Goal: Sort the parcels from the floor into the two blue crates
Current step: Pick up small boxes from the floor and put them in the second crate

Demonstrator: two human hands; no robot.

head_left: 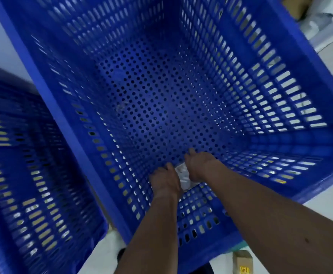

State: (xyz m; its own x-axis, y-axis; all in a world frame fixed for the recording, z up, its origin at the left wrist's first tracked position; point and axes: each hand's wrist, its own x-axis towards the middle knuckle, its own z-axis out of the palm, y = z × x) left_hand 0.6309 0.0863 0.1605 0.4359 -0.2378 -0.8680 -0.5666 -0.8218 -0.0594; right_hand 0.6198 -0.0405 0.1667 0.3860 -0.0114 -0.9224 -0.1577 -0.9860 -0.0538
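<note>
A small white parcel [183,177] lay low inside the large blue crate [62,107], at the foot of its near wall. It sat between both hands, each touching it: the left hand [165,180] against its left edge, the right hand [199,165] against its right. The fingers of both pointed downward, mostly hidden (grip could not be determined for either hand). A second blue crate [33,175] stood just to the left. A small cardboard box [242,262] sat on the floor outside the near wall.
</note>
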